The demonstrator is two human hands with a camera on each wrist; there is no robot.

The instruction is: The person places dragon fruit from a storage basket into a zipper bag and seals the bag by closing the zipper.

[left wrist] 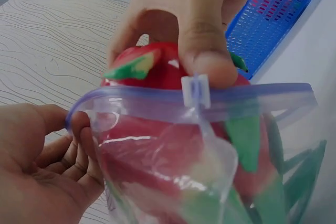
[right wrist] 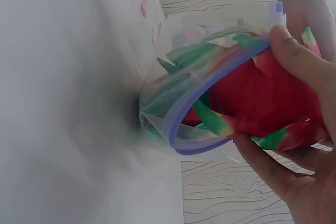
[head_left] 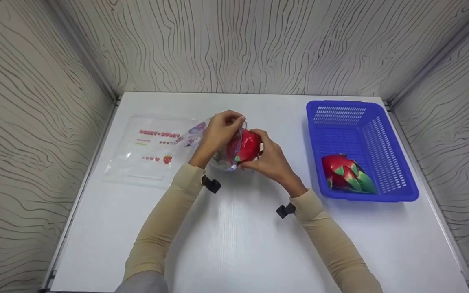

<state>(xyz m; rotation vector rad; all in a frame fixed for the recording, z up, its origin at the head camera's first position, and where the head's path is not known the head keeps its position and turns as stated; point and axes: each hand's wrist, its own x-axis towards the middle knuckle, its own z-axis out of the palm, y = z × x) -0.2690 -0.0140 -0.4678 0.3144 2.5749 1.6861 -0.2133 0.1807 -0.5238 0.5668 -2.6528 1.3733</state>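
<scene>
My left hand (head_left: 219, 132) pinches the rim of a clear zip bag (left wrist: 283, 95) between thumb and fingers. A red dragon fruit (head_left: 250, 144) with green-tipped scales is partly inside the bag, its leafy end deeper in and its rounded red end sticking out of the mouth. My right hand (head_left: 273, 160) grips that protruding end, thumb on one side and fingers on the other. In the left wrist view, the right thumb lies right at the white slider (left wrist: 196, 92) on the bag's purple zip edge. Both hands hold fruit and bag over the middle of the white table.
A second clear bag (head_left: 136, 150) with red lettering and a strawberry print lies flat on the left of the table. On the right stands a blue perforated basket (head_left: 369, 197) with another dragon fruit (head_left: 342, 173) in it. Wood-patterned panels (head_left: 234, 49) enclose the back and sides.
</scene>
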